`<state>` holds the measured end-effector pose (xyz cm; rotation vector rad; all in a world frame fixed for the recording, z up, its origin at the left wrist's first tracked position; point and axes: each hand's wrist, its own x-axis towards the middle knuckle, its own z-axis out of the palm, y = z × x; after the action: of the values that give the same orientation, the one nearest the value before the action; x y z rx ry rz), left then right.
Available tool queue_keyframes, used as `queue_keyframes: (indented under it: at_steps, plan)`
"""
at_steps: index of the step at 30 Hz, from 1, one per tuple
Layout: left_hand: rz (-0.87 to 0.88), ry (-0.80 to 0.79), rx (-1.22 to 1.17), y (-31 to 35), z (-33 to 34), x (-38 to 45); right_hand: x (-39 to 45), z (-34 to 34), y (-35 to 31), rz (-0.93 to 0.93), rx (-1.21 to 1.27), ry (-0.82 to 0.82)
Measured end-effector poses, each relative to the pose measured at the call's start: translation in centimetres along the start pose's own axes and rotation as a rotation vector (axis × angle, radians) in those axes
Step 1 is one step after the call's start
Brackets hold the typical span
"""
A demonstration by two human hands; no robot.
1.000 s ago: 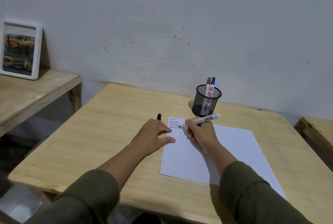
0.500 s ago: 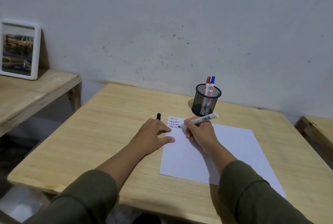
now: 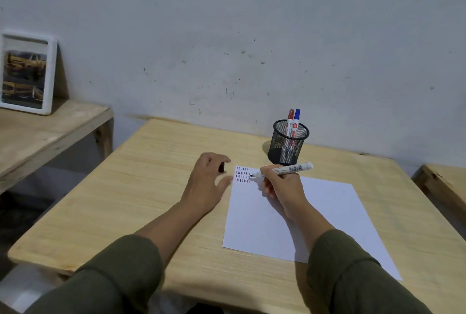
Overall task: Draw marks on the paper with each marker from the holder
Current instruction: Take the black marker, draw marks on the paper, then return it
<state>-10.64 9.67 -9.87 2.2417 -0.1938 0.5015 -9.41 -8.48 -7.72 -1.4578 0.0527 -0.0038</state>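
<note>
The right hand (image 3: 280, 185) holds a white marker (image 3: 283, 170) with its fingers closed around the barrel, the way you hold a pen to write. The black tip points down at the far left corner of the paper (image 3: 297, 215), right beside the little marks (image 3: 242, 175). It is so close that I cannot tell if the tip touches the paper. The marker leans low so the tip can reach the page.

The left hand (image 3: 208, 182) is on the wooden counter (image 3: 131, 197), just left of the paper. Its fingers are loosely curled near a small black cap (image 3: 221, 167). I cannot tell if they pinch the cap or only sit next to it. The cap is probably from the marker in use, kept close so it can go back on soon.

The marks are short dashes in neat rows. Some are red, some blue, some black. They fill only a tiny patch in the corner, and the rest of the sheet is bare white.

The black mesh holder (image 3: 288, 146) stands on the counter just behind the paper, easy to reach. A red marker (image 3: 290, 122) and a blue marker (image 3: 296, 122) stand up inside it with their caps on. Since all three colors already show on the paper, the job looks well along.
</note>
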Motion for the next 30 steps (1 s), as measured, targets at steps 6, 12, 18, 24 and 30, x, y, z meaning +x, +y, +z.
queue_keyframes:
  at_steps: [6, 12, 18, 24, 30]
  plan:
    - [-0.148, -0.087, 0.045, -0.5, 0.2, 2.1, 0.1, -0.3, -0.3, 0.078, 0.097, 0.0]
    - [-0.264, 0.0, -0.093, 0.3, 0.5, 3.4, 0.6, -0.4, -1.4, 0.132, 0.165, 0.031]
    - [-0.535, 0.145, -0.886, 3.7, 1.0, 4.3, 1.3, -0.7, -3.5, 0.033, 0.166, -0.026]
    - [-0.476, 0.063, -0.982, 5.7, 1.3, 4.2, 1.4, -0.6, -4.7, -0.021, 0.174, -0.031]
    - [-0.456, 0.031, -1.0, 6.3, 1.6, 4.1, 1.3, -1.0, -5.1, -0.034, 0.174, -0.039]
